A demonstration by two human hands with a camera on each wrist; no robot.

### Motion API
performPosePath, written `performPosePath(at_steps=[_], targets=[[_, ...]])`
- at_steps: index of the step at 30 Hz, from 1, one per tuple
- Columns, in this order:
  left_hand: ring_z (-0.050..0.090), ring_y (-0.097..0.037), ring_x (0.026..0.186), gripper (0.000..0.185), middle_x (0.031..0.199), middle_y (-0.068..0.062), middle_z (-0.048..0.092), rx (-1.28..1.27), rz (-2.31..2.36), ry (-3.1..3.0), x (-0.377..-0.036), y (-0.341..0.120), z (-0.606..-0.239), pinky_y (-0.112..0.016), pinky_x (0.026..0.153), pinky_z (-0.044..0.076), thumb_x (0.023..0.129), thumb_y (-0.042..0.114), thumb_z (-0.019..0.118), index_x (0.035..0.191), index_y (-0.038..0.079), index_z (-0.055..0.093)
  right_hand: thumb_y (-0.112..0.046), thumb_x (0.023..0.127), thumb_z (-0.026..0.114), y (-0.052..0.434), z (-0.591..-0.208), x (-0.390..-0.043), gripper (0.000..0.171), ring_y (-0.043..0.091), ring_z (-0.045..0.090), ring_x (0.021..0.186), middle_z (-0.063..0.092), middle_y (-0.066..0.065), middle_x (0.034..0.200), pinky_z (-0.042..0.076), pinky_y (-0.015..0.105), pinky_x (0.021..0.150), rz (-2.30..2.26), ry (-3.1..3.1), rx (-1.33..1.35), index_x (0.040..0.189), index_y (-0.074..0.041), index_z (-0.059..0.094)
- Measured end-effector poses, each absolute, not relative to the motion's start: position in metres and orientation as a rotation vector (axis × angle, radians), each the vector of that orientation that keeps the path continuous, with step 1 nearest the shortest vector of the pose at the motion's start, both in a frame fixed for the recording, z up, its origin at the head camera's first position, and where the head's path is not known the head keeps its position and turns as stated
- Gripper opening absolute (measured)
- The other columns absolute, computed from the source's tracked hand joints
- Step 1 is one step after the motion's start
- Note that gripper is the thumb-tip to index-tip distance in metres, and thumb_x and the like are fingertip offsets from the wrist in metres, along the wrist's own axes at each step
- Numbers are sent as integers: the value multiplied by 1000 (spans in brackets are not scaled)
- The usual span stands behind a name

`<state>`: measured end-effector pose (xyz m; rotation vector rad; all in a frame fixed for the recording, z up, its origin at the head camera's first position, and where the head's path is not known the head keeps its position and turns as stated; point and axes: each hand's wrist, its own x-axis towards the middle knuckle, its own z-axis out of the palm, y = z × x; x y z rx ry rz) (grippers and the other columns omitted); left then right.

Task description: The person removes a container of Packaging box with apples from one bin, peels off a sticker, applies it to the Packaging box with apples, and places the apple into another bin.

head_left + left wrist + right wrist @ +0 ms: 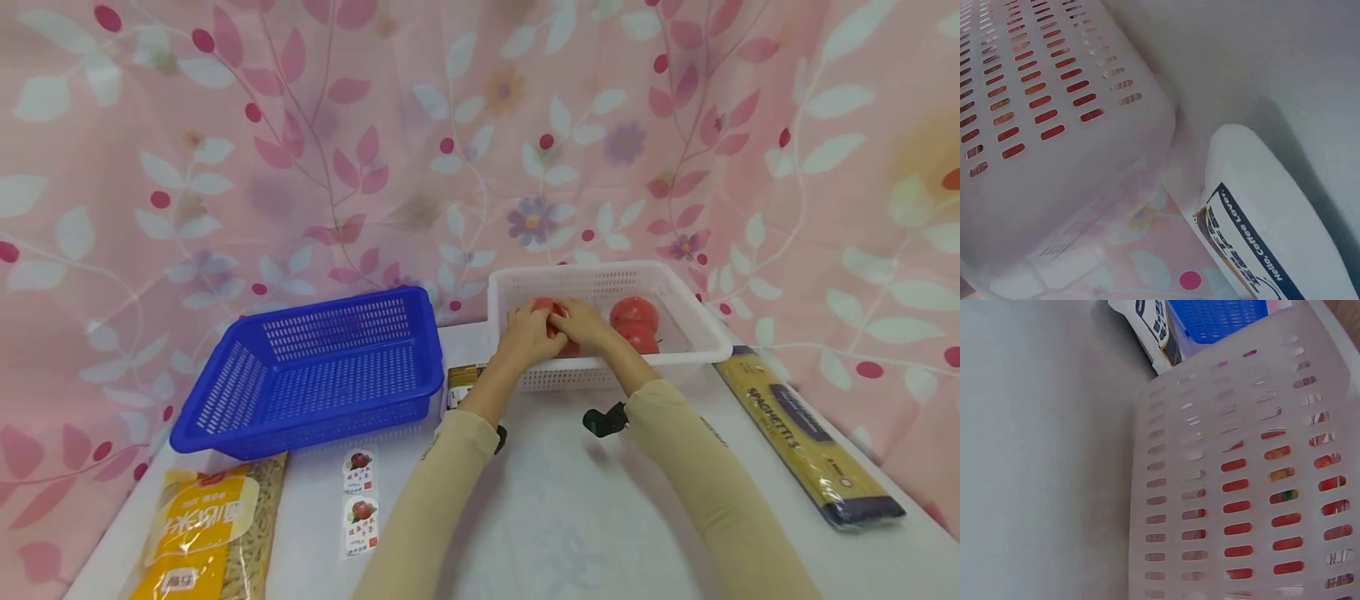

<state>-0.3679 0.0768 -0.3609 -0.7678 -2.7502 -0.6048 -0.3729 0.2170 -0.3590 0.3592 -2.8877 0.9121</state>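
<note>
Inside the white basket [716,346], both hands meet over red round fruit [544,303] that looks like tomatoes, near the basket's left end. My left hand [527,335] curls its fingers around this fruit from the left. From the right, my right hand [587,323] grips the same fruit, with its fingers close to the left ones. More red fruit [635,313] lies to the right in the basket. Both wrist views show the basket's slotted wall [1029,106] with red fruit [1237,506] behind it; the hands are hidden there.
A blue basket [337,383] stands at the left. Between the baskets lies a white coffee packet [1272,219]. A yellow bag [202,533] and two fruit stickers [361,525] lie at the front left. A spaghetti packet [810,433] lies along the right side.
</note>
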Motion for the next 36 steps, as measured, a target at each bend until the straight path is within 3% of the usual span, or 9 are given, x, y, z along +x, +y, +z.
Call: performPosePath(at_steps=[7, 12, 20, 28, 36], targets=[[46, -32, 110, 51, 130, -13, 48, -741, -628, -2622, -363, 73, -361, -40, 90, 44, 82, 40, 58, 122, 8, 58, -30, 95, 43, 215, -349, -367, 55, 45, 30, 126, 34, 29, 138, 22, 59, 101, 846, -2842, 328, 137, 5, 36], [44, -33, 118, 60, 136, -15, 44, -686, -750, -2599, -357, 67, -359, -41, 89, 46, 82, 43, 58, 131, 8, 52, -29, 92, 49, 212, -340, -361, 54, 46, 28, 127, 32, 30, 139, 19, 62, 101, 772, -2790, 317, 135, 4, 40], [47, -35, 110, 55, 131, -16, 49, -729, -711, -2460, -344, 58, -329, -41, 84, 49, 80, 41, 60, 123, 7, 58, -24, 91, 54, 205, -310, -344, 50, 43, 24, 131, 31, 29, 140, 22, 61, 100, 850, -2684, 299, 132, 3, 45], [44, -33, 111, 57, 129, -17, 50, -790, -643, -2416, -321, 47, -295, -38, 84, 48, 79, 42, 63, 121, 4, 59, -26, 91, 53, 197, -281, -320, 50, 49, 26, 127, 26, 29, 142, 26, 64, 96, 901, -2654, 306, 133, 1, 45], [38, -35, 120, 51, 134, -17, 44, -826, -734, -2347, -284, 26, -277, -42, 84, 49, 78, 37, 66, 121, 9, 61, -29, 92, 52, 188, -260, -290, 52, 46, 21, 130, 22, 22, 146, 25, 65, 96, 958, -2646, 378, 137, -5, 42]])
